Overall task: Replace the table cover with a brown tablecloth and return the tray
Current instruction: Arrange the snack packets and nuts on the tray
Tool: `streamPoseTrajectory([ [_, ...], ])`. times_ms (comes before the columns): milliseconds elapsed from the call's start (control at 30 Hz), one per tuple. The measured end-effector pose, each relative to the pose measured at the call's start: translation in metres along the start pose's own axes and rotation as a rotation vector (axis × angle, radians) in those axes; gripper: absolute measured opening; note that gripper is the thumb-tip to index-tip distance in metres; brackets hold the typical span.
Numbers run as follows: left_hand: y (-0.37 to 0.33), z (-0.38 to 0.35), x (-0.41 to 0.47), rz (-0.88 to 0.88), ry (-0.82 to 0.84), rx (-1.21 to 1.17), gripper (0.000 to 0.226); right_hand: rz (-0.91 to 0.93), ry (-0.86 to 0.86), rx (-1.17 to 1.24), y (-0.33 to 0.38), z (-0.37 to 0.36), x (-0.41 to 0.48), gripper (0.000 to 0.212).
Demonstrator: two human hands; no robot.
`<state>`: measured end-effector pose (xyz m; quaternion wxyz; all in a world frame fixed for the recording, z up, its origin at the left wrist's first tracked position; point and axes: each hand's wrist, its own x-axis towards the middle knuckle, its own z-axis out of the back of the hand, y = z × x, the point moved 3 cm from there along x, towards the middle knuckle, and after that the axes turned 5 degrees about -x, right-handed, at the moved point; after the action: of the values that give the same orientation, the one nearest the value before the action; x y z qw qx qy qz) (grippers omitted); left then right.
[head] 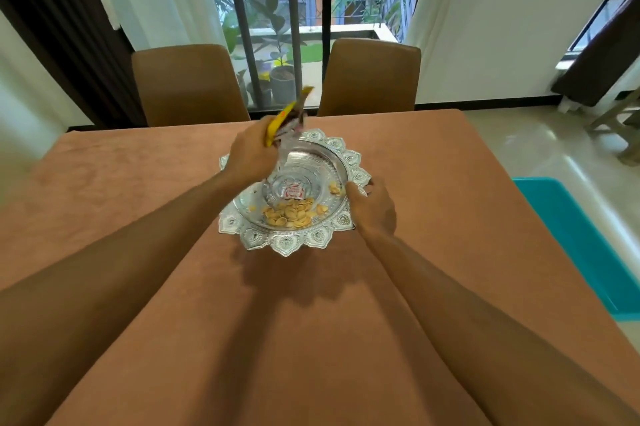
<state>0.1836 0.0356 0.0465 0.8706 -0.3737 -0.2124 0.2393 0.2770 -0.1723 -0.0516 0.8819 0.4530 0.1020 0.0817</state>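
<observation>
Showing the tray straight ahead, over the middle of the worktop and the brown tablecloth, between the two hands. Gripping the near-right rim with the right hand; clutching yellow packets in the left hand at the far-left rim, not revealing whether also holding the rim. Being round, offering no long axis. Casting a shadow below the near edge, so probably hovering, tipped nearward with shells heaped low; likely needing levelling while lowering.

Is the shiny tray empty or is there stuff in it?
Not empty: nut shells lie piled in the tray.
</observation>
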Motion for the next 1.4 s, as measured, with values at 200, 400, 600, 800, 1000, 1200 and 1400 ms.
streamPoseTrajectory([
  [200,0.028,0.044,-0.007,0.145,-0.088,-0.268,0.031,0.486,-0.228,-0.462,0.029,0.003,-0.001,0.053],
  [400,0.032,0.059,-0.013,0.105,-0.055,-0.371,0.032,0.771,0.32,-0.628,0.075,-0.042,0.007,0.034],
  [600,0.037,0.059,-0.015,0.096,-0.05,-0.399,0.031,0.668,0.424,-0.618,0.09,-0.067,0.021,0.036],
  [800,0.036,0.054,-0.02,0.101,-0.068,-0.43,0.036,0.565,0.505,-0.578,0.092,-0.066,0.03,0.014],
  [1000,0.034,0.053,-0.017,0.104,-0.094,-0.439,0.023,0.449,0.542,-0.052,0.102,-0.051,0.03,0.015],
  [1200,0.029,0.043,-0.017,0.129,-0.07,-0.514,0.03,0.273,0.609,0.502,0.124,-0.042,0.018,0.02],
  [1400,0.017,0.037,-0.015,0.107,-0.041,-0.548,0.03,0.407,0.441,0.455,0.136,-0.053,0.008,0.015],
])
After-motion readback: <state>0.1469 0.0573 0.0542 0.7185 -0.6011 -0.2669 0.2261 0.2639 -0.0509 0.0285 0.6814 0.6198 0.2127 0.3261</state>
